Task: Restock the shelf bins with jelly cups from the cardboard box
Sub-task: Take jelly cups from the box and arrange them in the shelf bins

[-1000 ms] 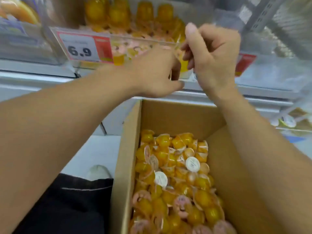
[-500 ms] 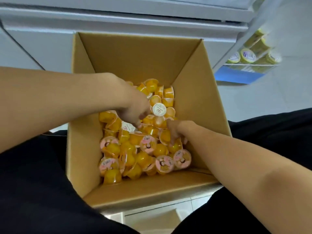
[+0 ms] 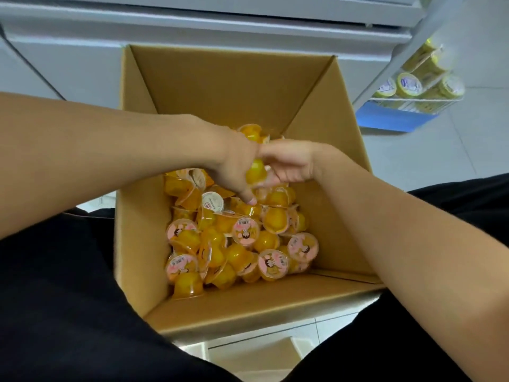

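Observation:
The open cardboard box (image 3: 220, 86) sits between my knees, and a heap of yellow jelly cups (image 3: 239, 244) with pink or white lids fills its bottom. Both my hands are inside it, meeting over the far part of the heap. My left hand (image 3: 234, 164) curls its fingers downward, one fingertip touching the pile. My right hand (image 3: 292, 164) reaches in from the right, fingers cupped toward the left hand. A yellow jelly cup (image 3: 256, 172) is gripped between the two hands. The shelf bins are out of view.
The grey shelf base (image 3: 192, 20) runs along the top behind the box. At the right, a lower shelf holds yellow-lidded tubs (image 3: 410, 84) above a blue strip (image 3: 396, 119). My black trousers (image 3: 68, 299) flank the box on both sides. Pale floor tiles lie to the right.
One second ago both hands were up at the shelf bin by the price tag. They have dropped into the box and have now come together around a jelly cup over the heap.

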